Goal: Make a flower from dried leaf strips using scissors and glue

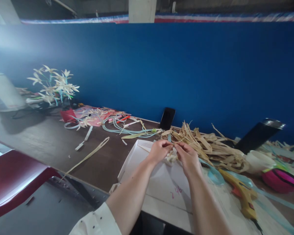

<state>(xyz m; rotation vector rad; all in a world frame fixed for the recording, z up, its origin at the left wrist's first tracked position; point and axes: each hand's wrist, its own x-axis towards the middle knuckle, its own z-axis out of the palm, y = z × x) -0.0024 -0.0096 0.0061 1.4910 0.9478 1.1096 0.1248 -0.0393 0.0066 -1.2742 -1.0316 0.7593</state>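
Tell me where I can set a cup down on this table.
Bare tabletop lies between the long pale strip and the white box, and, wider, between the red chair and the pale flowers. It's crowded right of the right hand: dried husks, dark flask, yellow glue gun. Pale-blue cords clutter the back.

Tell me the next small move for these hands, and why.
I would probably steady the pale piece with the left hand and gently adjust it with the right hand: both hands' fingertips meet at it, close together over the white cardboard, while the yellow glue gun lies untouched to their right.
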